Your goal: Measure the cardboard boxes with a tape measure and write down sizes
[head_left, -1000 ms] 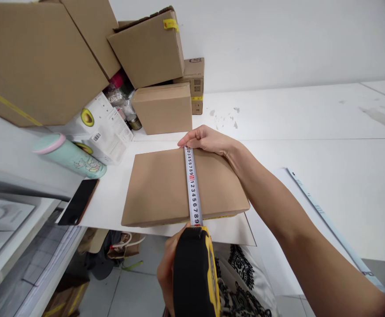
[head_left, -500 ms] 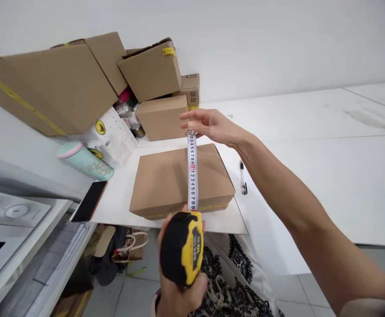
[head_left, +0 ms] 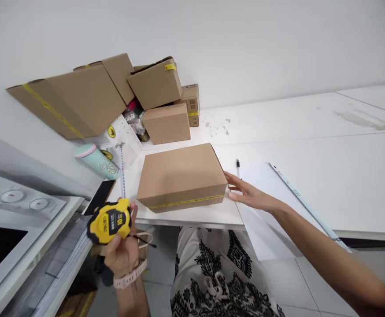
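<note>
In the head view, my left hand (head_left: 124, 253) grips a yellow and black tape measure (head_left: 110, 222) left of the cardboard box, near the table's front edge. Its white blade (head_left: 122, 174) is pulled out and points away from me, past the box's left side. The closed cardboard box (head_left: 182, 174) lies flat, with yellow tape along its front face. My right hand (head_left: 250, 193) is at the box's right end, fingers stretched out, fingertips at its edge; whether they press on it I cannot tell.
A pen (head_left: 238, 164) and a white sheet with a pale blue edge strip (head_left: 298, 193) lie to the right. Stacked cardboard boxes (head_left: 166, 125) stand behind. On the left are a mint tumbler (head_left: 98, 162), a dark phone-like slab (head_left: 102, 193) and a white appliance (head_left: 24, 202).
My left hand has carried the tape measure leftward, so the blade no longer crosses the box top. My right hand has left the blade's end and come down to the box's right end.
</note>
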`<state>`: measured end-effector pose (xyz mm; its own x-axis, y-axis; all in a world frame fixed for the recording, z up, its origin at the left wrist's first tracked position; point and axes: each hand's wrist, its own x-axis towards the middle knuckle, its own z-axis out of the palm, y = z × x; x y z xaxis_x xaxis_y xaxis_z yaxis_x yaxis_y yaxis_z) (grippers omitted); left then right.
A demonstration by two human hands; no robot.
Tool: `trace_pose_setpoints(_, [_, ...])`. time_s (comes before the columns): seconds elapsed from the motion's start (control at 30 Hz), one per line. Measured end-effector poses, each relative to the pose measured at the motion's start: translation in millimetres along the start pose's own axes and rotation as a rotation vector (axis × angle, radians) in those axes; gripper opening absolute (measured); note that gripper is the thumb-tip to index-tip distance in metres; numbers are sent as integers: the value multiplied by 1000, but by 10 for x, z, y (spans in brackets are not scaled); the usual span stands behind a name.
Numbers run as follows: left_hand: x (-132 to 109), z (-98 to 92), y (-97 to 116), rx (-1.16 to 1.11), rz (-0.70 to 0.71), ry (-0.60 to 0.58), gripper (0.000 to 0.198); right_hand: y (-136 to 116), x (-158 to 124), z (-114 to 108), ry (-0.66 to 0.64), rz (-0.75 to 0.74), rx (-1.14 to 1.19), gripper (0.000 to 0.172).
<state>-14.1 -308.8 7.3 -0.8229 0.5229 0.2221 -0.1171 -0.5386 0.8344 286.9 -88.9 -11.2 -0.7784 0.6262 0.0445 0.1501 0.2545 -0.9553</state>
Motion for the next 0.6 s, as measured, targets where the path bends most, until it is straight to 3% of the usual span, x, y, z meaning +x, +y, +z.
trace_pose_setpoints(0.13, [149, -11, -108, -94, -103, -12, 64, -251, -71, 157, -3, -50, 13, 82])
trace_pose_setpoints(0.37, [454, 446, 290, -127, 8, -164, 61, -923, -38, 28, 435, -56, -242, 90])
trace_pose_setpoints(0.47, [602, 643, 289, -129, 4, -194, 57, -978, 204, -36, 529, -2, -295, 72])
trace_pose_setpoints(0.6, [559, 772, 215, -104, 80, -199, 46, -858, 553, -129, 459, 152, -106, 59])
